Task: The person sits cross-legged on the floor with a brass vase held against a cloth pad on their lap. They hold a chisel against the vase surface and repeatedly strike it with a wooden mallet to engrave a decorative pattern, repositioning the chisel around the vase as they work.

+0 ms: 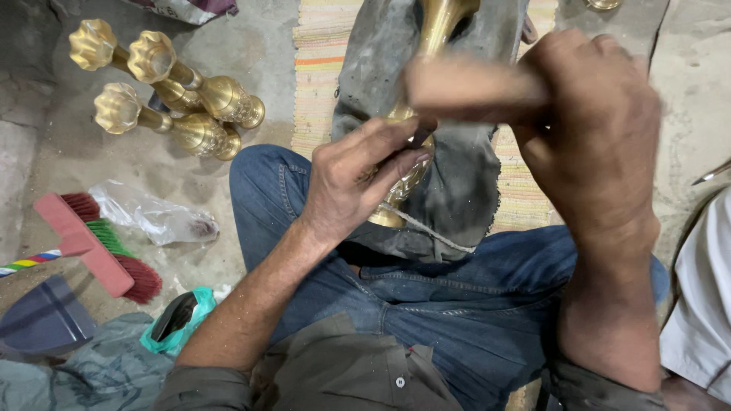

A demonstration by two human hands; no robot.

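Note:
I sit cross-legged in blue jeans with a dark grey cloth [464, 167] laid over my lap. A brass vessel [442, 30] lies lengthwise on that cloth. My left hand [358, 179] grips the vessel's round patterned lower part and pinches a small dark tool against it. My right hand [594, 129] is raised above it, closed around a wooden handle [464, 87] that is blurred by motion. A thin cord [430, 228] runs across the cloth below the brass.
Three brass stands [167, 91] with flower-shaped tops lie on the concrete floor at upper left. A red and green brush [99, 247], a clear plastic bag [152, 217] and a dustpan [46, 320] lie at left. A striped mat [320, 68] lies under my legs. White fabric [704, 304] lies at right.

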